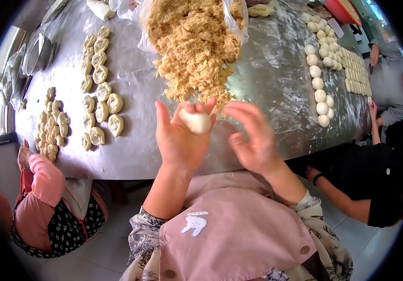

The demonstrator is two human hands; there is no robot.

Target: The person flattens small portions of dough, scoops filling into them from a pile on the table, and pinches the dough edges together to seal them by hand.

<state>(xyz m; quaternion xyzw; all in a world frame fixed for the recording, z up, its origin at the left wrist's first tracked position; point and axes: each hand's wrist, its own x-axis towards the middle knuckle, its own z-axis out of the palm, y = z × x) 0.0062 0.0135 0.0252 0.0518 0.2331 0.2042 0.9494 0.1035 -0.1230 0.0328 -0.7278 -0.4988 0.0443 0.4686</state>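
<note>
Palm up, my left hand (181, 146) holds a smooth white dough ball (196, 122), its fingers curled behind and under it. My right hand (254, 143) is just to the right, fingers apart and slightly blurred, with nothing seen in it. A big heap of crumbly tan filling (192, 51) spills out of a clear plastic bag (238, 23) toward me, right beyond both hands. Whether the ball has filling inside cannot be seen.
Filled, pinched dough pieces (101, 111) stand in rows on the metal table (138, 140), with smaller lumps (50, 124) farther left. At right are white dough balls (318, 83) and a block of dough pieces (356, 75). People stand at both sides; a pink sleeve (47, 175) is at left.
</note>
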